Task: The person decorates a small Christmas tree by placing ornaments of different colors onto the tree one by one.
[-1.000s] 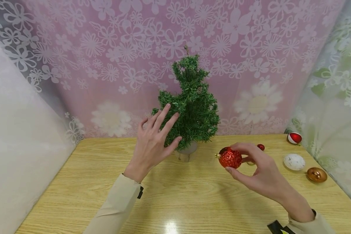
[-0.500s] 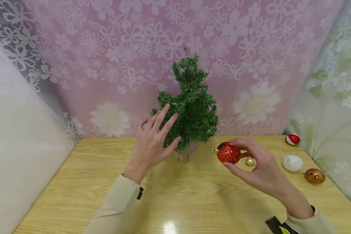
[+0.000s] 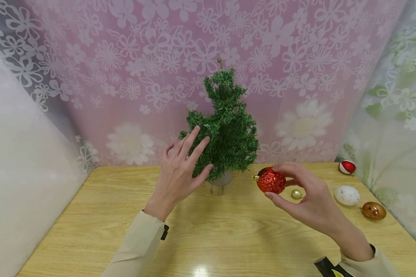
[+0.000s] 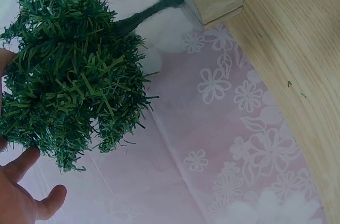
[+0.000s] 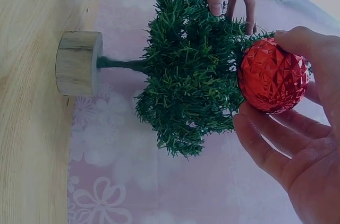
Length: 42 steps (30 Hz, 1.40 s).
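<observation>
A small green artificial Christmas tree (image 3: 228,127) stands upright on a round wooden base (image 3: 219,187) toward the back of the table. My left hand (image 3: 180,167) reaches to its left side, fingers spread and fairly straight, fingertips at the branches. In the left wrist view the tree's branches (image 4: 74,75) fill the upper left, with the fingers (image 4: 24,165) at their edge. My right hand (image 3: 308,198) pinches a faceted red Christmas ball (image 3: 271,181) between thumb and fingers, right of the tree. The ball's gold cap (image 3: 255,177) points left toward the tree.
On the table's right side lie a small gold ball (image 3: 296,194), a red and white ball (image 3: 347,167), a white speckled ball (image 3: 347,195) and a copper ball (image 3: 374,211). A pink floral curtain (image 3: 152,77) hangs behind the table (image 3: 208,231).
My right hand has shifted slightly left and up with the red ball, uncovering the small gold ball and covering a small red one. The left hand stays at the tree.
</observation>
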Each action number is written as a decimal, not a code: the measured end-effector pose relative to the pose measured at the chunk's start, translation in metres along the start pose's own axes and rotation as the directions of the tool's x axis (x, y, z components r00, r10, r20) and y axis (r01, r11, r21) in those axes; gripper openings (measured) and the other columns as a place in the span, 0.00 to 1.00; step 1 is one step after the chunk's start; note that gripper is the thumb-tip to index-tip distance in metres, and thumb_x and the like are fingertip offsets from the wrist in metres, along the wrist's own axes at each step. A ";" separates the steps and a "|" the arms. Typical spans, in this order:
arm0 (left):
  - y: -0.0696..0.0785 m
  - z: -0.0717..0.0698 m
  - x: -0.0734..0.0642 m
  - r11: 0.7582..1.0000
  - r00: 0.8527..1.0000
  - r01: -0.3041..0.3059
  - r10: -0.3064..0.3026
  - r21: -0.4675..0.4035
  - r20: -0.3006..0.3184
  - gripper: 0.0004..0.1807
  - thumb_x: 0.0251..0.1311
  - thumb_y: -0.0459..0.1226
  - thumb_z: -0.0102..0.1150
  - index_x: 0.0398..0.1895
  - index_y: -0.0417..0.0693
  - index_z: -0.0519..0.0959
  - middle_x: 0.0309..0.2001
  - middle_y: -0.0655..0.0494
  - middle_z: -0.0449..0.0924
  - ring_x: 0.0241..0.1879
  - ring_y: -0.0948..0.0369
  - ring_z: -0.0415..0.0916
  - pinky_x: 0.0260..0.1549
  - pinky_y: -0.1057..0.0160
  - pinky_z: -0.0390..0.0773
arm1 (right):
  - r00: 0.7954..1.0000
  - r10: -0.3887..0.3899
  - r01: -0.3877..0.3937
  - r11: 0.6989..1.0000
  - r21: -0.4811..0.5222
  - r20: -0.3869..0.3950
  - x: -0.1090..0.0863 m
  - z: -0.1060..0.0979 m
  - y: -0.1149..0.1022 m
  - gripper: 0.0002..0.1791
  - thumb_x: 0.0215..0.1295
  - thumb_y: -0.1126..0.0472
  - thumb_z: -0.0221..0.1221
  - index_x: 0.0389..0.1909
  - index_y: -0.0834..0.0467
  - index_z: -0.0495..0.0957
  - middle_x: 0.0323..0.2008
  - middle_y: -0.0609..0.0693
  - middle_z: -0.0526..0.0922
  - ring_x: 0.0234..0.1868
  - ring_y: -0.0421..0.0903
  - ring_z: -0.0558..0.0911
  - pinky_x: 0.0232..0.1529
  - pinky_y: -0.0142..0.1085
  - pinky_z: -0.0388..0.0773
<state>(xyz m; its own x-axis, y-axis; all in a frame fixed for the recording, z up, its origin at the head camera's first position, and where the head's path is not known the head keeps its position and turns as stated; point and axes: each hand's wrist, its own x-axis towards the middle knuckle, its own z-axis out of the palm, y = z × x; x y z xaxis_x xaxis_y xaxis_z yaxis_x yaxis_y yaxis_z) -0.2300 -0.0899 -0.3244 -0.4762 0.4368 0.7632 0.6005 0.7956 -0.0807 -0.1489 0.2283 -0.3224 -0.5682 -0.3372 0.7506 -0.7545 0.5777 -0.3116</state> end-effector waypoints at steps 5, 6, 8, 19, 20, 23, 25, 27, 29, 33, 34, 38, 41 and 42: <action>0.001 -0.002 0.000 1.000 1.000 0.005 -0.005 -0.010 0.018 0.38 0.68 0.55 0.60 0.79 0.60 0.63 0.83 0.54 0.51 0.71 0.48 0.68 0.62 0.34 0.68 | 1.000 -0.006 0.006 1.000 0.007 -0.007 0.000 0.000 0.001 0.38 0.39 0.72 0.78 0.58 0.60 0.80 0.54 0.55 0.83 0.49 0.27 0.80 0.44 0.18 0.79; 0.002 -0.002 0.000 1.000 1.000 0.004 -0.004 -0.011 0.019 0.38 0.69 0.55 0.60 0.79 0.60 0.63 0.83 0.54 0.51 0.71 0.48 0.68 0.62 0.34 0.69 | 1.000 -0.007 0.007 1.000 0.007 -0.008 -0.001 0.000 0.001 0.37 0.40 0.71 0.78 0.58 0.60 0.80 0.54 0.55 0.83 0.49 0.27 0.80 0.44 0.18 0.79; 0.002 -0.002 0.001 1.000 1.000 -0.001 0.001 -0.011 0.019 0.38 0.68 0.55 0.60 0.79 0.60 0.62 0.83 0.55 0.51 0.71 0.48 0.68 0.62 0.34 0.69 | 1.000 -0.006 0.006 1.000 0.005 -0.007 -0.001 -0.001 0.002 0.37 0.41 0.71 0.78 0.58 0.60 0.80 0.54 0.55 0.83 0.49 0.27 0.80 0.43 0.19 0.80; 0.008 -0.006 0.002 0.999 0.998 -0.034 0.032 -0.028 -0.047 0.35 0.69 0.54 0.59 0.77 0.60 0.65 0.81 0.52 0.55 0.75 0.43 0.62 0.65 0.33 0.65 | 1.000 0.023 -0.023 1.000 -0.009 0.012 0.001 -0.002 0.001 0.38 0.39 0.74 0.78 0.58 0.60 0.80 0.55 0.56 0.83 0.50 0.27 0.80 0.44 0.19 0.80; 0.010 -0.007 0.001 0.998 0.997 -0.043 0.040 -0.040 -0.068 0.34 0.69 0.54 0.59 0.76 0.59 0.66 0.81 0.51 0.57 0.75 0.43 0.63 0.65 0.33 0.65 | 1.000 0.023 -0.023 1.000 -0.010 0.015 0.001 -0.003 0.001 0.38 0.40 0.73 0.78 0.59 0.60 0.80 0.55 0.56 0.83 0.50 0.27 0.80 0.44 0.19 0.80; 0.018 -0.009 -0.002 0.993 0.986 -0.082 0.068 -0.087 -0.149 0.28 0.72 0.52 0.56 0.71 0.55 0.73 0.76 0.48 0.66 0.72 0.43 0.66 0.63 0.35 0.68 | 1.000 0.018 -0.018 1.000 0.001 0.016 0.002 -0.003 0.000 0.36 0.43 0.70 0.78 0.59 0.61 0.80 0.55 0.57 0.83 0.51 0.27 0.80 0.45 0.19 0.79; 0.025 -0.011 -0.006 0.985 0.978 -0.108 0.081 -0.135 -0.194 0.24 0.73 0.51 0.54 0.66 0.52 0.78 0.71 0.47 0.72 0.70 0.44 0.69 0.60 0.37 0.70 | 1.000 -0.008 0.008 1.000 0.010 0.003 0.002 -0.002 0.000 0.32 0.51 0.62 0.78 0.59 0.61 0.80 0.55 0.57 0.83 0.51 0.27 0.80 0.44 0.18 0.79; 0.033 -0.013 -0.009 0.972 0.973 -0.127 0.084 -0.195 -0.217 0.21 0.74 0.50 0.53 0.60 0.50 0.82 0.66 0.47 0.78 0.67 0.46 0.72 0.58 0.41 0.73 | 0.999 -0.040 0.040 0.999 0.017 -0.015 0.003 -0.001 0.000 0.29 0.60 0.51 0.73 0.58 0.61 0.81 0.55 0.57 0.83 0.51 0.28 0.80 0.43 0.19 0.79; 0.041 -0.013 -0.012 0.955 0.973 -0.138 0.081 -0.263 -0.215 0.18 0.74 0.48 0.54 0.55 0.49 0.84 0.61 0.48 0.82 0.64 0.48 0.76 0.56 0.44 0.75 | 0.998 -0.064 0.064 0.998 0.016 -0.027 0.005 -0.001 -0.002 0.30 0.66 0.43 0.65 0.58 0.61 0.81 0.54 0.57 0.83 0.51 0.29 0.80 0.42 0.18 0.79; 0.056 -0.011 -0.018 0.916 0.984 -0.123 0.063 -0.382 -0.167 0.14 0.71 0.46 0.60 0.51 0.50 0.85 0.55 0.53 0.86 0.58 0.54 0.80 0.57 0.52 0.79 | 0.995 -0.091 0.092 0.996 0.005 -0.042 0.006 0.002 -0.005 0.32 0.68 0.38 0.60 0.58 0.61 0.81 0.54 0.56 0.83 0.51 0.29 0.80 0.40 0.18 0.79; 0.059 -0.010 -0.019 0.908 0.987 -0.116 0.059 -0.402 -0.151 0.14 0.69 0.45 0.61 0.51 0.50 0.85 0.54 0.54 0.86 0.57 0.55 0.80 0.57 0.53 0.80 | 0.994 -0.096 0.096 0.995 0.006 -0.047 0.006 0.003 -0.005 0.32 0.68 0.38 0.60 0.57 0.61 0.81 0.54 0.57 0.84 0.50 0.29 0.80 0.40 0.18 0.79; 0.068 -0.007 -0.021 0.897 0.993 -0.085 0.038 -0.434 -0.116 0.16 0.65 0.48 0.65 0.51 0.51 0.85 0.54 0.57 0.86 0.56 0.59 0.80 0.55 0.58 0.79 | 0.988 -0.133 0.134 0.991 0.013 -0.079 0.007 0.007 -0.006 0.32 0.68 0.38 0.60 0.56 0.62 0.82 0.52 0.58 0.84 0.49 0.30 0.81 0.39 0.18 0.78; 0.073 -0.005 -0.022 0.902 0.993 -0.068 0.020 -0.427 -0.116 0.16 0.64 0.49 0.66 0.50 0.53 0.86 0.54 0.59 0.86 0.55 0.60 0.80 0.51 0.60 0.78 | 0.984 -0.151 0.154 0.988 0.026 -0.089 0.009 0.010 -0.007 0.32 0.68 0.38 0.60 0.56 0.63 0.82 0.52 0.58 0.84 0.47 0.30 0.82 0.39 0.18 0.78; 0.074 -0.005 -0.022 0.903 0.993 -0.062 0.013 -0.425 -0.116 0.16 0.64 0.50 0.67 0.49 0.53 0.86 0.53 0.59 0.86 0.55 0.60 0.81 0.50 0.60 0.78 | 0.984 -0.155 0.158 0.987 0.029 -0.090 0.009 0.011 -0.008 0.32 0.68 0.38 0.60 0.56 0.63 0.82 0.52 0.59 0.84 0.46 0.31 0.82 0.39 0.18 0.78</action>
<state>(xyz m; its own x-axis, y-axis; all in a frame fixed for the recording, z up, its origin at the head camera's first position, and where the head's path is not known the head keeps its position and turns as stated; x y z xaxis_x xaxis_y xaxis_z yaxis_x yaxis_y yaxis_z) -0.1722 -0.0423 -0.3441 -0.3902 0.3954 0.8315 0.8448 0.5128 0.1526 -0.1516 0.2127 -0.3191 -0.4122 -0.3542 0.8394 -0.8441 0.4953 -0.2055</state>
